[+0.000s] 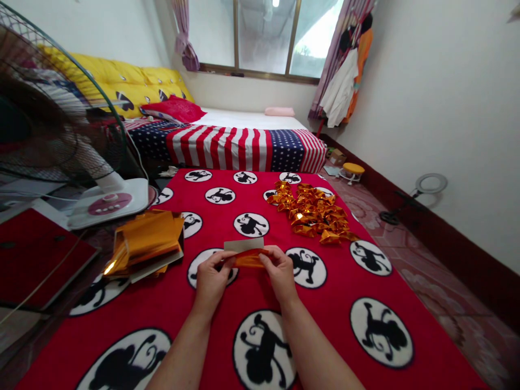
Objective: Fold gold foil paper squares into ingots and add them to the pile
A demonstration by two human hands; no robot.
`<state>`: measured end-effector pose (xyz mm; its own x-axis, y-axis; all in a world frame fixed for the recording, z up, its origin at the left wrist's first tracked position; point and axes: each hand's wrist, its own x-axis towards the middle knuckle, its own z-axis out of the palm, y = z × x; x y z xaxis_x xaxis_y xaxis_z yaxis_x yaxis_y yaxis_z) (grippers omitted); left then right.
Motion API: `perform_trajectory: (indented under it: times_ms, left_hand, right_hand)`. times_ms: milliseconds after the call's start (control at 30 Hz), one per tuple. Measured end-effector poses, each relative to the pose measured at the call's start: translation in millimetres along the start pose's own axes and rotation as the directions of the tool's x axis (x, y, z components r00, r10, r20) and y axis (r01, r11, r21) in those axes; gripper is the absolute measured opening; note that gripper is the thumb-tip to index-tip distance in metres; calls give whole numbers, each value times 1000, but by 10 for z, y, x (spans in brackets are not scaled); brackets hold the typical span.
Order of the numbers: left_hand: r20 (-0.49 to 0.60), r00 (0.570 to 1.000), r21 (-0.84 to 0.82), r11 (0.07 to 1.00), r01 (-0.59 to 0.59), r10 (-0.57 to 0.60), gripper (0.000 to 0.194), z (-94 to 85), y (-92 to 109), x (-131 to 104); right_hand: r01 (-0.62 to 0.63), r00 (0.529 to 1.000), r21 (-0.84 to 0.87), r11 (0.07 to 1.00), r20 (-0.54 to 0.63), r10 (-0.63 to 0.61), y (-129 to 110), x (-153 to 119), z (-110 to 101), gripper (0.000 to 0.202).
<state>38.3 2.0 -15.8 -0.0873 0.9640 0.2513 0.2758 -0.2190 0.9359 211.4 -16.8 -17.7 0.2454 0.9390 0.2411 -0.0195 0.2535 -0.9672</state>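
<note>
Both hands grip one sheet of shiny orange-gold foil paper, bent into a shallow curve above the red cloth. My left hand pinches its left end between thumb and fingers. At the other end, my right hand pinches it the same way. A pale greyish strip shows just behind the foil; whether it is joined to it I cannot tell. To the left lies a loose stack of foil sheets. A heap of folded gold foil pieces, shaped like small ingots, spreads at the back right.
The red cloth has black monkeys in white circles. A fan stands at left beside a dark red panel. Beyond are a bed with a striped cover, a yellow stool and a ring light.
</note>
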Motion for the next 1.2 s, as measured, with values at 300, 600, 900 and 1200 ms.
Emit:
perform_trajectory:
  times_ms: [300,600,900,1200]
  left_hand:
    - [35,997,-107,991,78,-75,24,-15,-32,7]
    - [-40,997,-158,986,56,-63,25,9,-5,-11]
    - [-87,996,-2,1000,19,-19,25,-21,-9,-5]
    - [-143,989,197,977,77,-49,25,-17,-55,-24]
  right_hand:
    - [-97,994,96,991,57,92,-9,-25,23,11]
    - [46,997,-63,997,-57,-49,-2,-24,4,5]
    - [86,995,-123,989,-43,-92,-60,-23,2,8]
    - [25,999,-287,958,-33,-36,-43,-42,27,15]
